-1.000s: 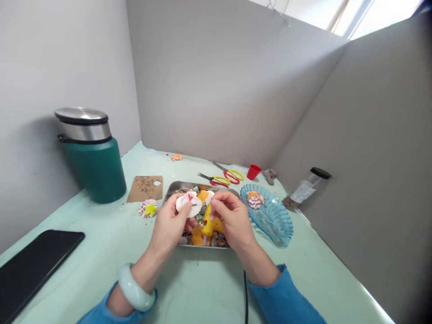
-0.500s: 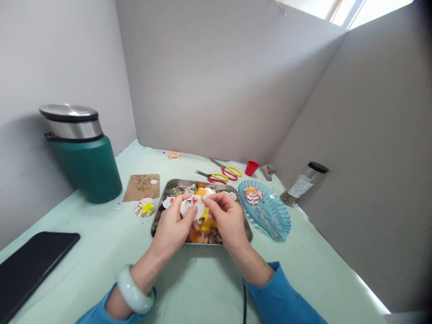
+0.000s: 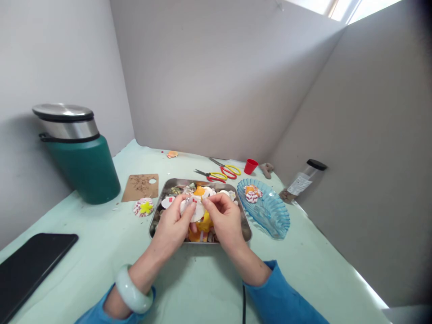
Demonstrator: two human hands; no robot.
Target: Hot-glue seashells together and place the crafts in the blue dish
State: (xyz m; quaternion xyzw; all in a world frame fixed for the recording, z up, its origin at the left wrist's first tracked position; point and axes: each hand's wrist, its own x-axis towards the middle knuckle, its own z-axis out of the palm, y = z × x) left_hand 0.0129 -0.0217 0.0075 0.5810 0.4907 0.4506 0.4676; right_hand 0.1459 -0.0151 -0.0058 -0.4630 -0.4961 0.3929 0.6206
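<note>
Between the thumb and fingers of my left hand [image 3: 173,221] is a thin white disc [image 3: 197,213] with small red marks, tilted toward me. My right hand [image 3: 228,220] pinches at the disc's right edge; whether something small sits in that pinch is hidden. Both hands are above a metal tray [image 3: 249,231] heaped with white, orange and yellow pieces and stone-like bits. A yellow piece [image 3: 204,222] shows below the disc. Left of the tray lies a speckled round piece with a yellow flower shape [image 3: 146,207].
A blue scalloped dish [image 3: 270,216] holding orange and speckled pieces is right of the tray. Behind lie two pairs of scissors [image 3: 221,176] and a red cup [image 3: 250,166]. Leftward are a brown card [image 3: 139,186], green bottle [image 3: 89,166] and black phone [image 3: 37,256]. A clear jar [image 3: 302,180] stands right.
My right fingertips have come in from the right to the disc's edge. The left hand still holds the disc. The whole view has shifted slightly.
</note>
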